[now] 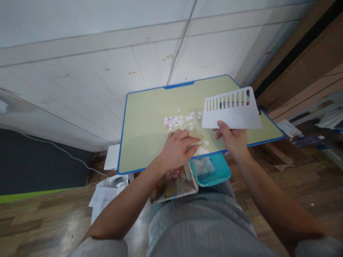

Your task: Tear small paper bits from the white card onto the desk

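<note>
In my right hand (232, 139) is a white slotted card (227, 119), tilted above the table, with a row of long cut-outs along its far edge. The thumb lies on top of the card and the fingers go under it. My left hand (177, 148) is over the table's near edge, its thumb and forefinger closed in a pinch. Whether a small pale piece is between them is hard to make out. White paper (201, 151) lies just beside those fingertips. Beyond the left hand, small white paper squares (174, 122) are spread in a loose pile.
The yellow-green table (144, 117) has a blue rim and stands by a white wall (107, 67). Below its near edge are a turquoise tub (214, 182) with clear plastic pieces and an open box (177, 194). Cardboard (294, 71) stands at the right.
</note>
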Tool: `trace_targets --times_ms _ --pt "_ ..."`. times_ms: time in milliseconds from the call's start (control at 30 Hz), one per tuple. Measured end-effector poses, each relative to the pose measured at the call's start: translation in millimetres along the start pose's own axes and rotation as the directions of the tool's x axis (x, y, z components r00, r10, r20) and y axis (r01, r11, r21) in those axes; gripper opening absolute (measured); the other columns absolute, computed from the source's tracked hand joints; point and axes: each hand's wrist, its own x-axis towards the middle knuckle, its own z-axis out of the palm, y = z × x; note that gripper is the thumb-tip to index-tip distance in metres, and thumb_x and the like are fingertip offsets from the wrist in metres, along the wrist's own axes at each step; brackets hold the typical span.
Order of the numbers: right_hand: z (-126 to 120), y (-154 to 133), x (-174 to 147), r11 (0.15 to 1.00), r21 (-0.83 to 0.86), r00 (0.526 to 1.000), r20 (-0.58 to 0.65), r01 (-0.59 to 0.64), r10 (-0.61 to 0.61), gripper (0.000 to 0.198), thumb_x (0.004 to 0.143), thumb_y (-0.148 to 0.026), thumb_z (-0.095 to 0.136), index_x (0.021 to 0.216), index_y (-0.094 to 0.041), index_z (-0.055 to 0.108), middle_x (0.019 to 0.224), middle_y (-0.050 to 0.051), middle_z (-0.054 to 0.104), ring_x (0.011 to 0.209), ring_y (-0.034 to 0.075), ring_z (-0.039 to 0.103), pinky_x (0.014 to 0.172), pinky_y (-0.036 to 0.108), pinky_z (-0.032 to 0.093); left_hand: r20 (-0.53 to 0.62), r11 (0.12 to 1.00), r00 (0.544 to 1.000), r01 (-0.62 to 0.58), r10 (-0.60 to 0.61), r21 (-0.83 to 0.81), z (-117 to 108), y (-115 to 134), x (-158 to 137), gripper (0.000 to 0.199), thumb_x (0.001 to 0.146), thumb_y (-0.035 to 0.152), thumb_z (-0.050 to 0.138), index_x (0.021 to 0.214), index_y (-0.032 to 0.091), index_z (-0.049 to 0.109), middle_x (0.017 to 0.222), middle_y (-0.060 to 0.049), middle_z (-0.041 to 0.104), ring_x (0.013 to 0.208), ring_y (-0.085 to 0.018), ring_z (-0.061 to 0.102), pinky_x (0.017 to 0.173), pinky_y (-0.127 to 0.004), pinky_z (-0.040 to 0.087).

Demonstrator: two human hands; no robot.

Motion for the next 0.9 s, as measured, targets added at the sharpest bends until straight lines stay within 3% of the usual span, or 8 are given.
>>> trace_targets --times_ms 133,267,433,600,900 --pt "-1 1 5 0.999 0.044 1.0 0.005 -0.025 0.025 0.058 0.087 -0.081 0.089 0.087 -0.027 0.069 0.068 0.004 0.075 0.05 0.02 0.064 0.05 0.035 0.055 -0.217 0.989 0.965 0.143 -0.148 -0.039 -8 -17 -1 0.031 0.117 0.037 0.067 0.133 0.029 0.092 0.114 -0.01 0.082 0.119 -0.032 0.075 0.112 -0.05 0.058" --pt "-3 3 9 0.999 0.045 0.996 0.09 -0.001 -0.003 0.057 0.085 -0.08 0.09 0.084 -0.027 0.068 0.065 0.004 0.074 0.05 0.021 0.066 0.052 0.035 0.058 -0.325 0.949 0.901 0.314 -0.289 0.026 -15 -38 -14 0.026 0.111 0.03 0.07 0.126 0.027 0.091 0.123 -0.012 0.084 0.127 -0.034 0.075 0.118 -0.051 0.058" --pt "2 8 11 0.994 0.11 0.987 0.153 0.023 -0.04 0.053 0.08 -0.073 0.095 0.087 -0.026 0.07 0.066 0.005 0.075 0.056 0.023 0.073 0.051 0.033 0.057 -0.35 0.893 0.863 0.43 -0.364 0.133 -11 -48 -38 0.027 0.107 0.026 0.071 0.126 0.023 0.09 0.138 -0.015 0.085 0.135 -0.038 0.075 0.124 -0.055 0.057" --pt "11 10 10 0.989 0.145 0.975 0.215 0.025 -0.056 0.048 0.079 -0.066 0.094 0.087 -0.024 0.073 0.068 0.006 0.077 0.051 0.019 0.066 0.05 0.033 0.058 -0.338 0.873 0.862 0.454 -0.378 0.181 -13 -54 -51 0.03 0.108 0.026 0.069 0.131 0.02 0.087 0.147 -0.016 0.084 0.144 -0.038 0.073 0.132 -0.055 0.053" --pt "16 6 10 0.988 0.152 0.983 0.182 0.004 -0.032 0.047 0.075 -0.068 0.088 0.076 -0.025 0.069 0.06 0.006 0.074 0.047 0.02 0.063 0.048 0.033 0.055 -0.368 0.815 0.817 0.539 -0.444 0.211 -20 -66 -57 0.03 0.109 0.029 0.068 0.132 0.023 0.085 0.151 -0.016 0.084 0.146 -0.039 0.073 0.132 -0.055 0.054"
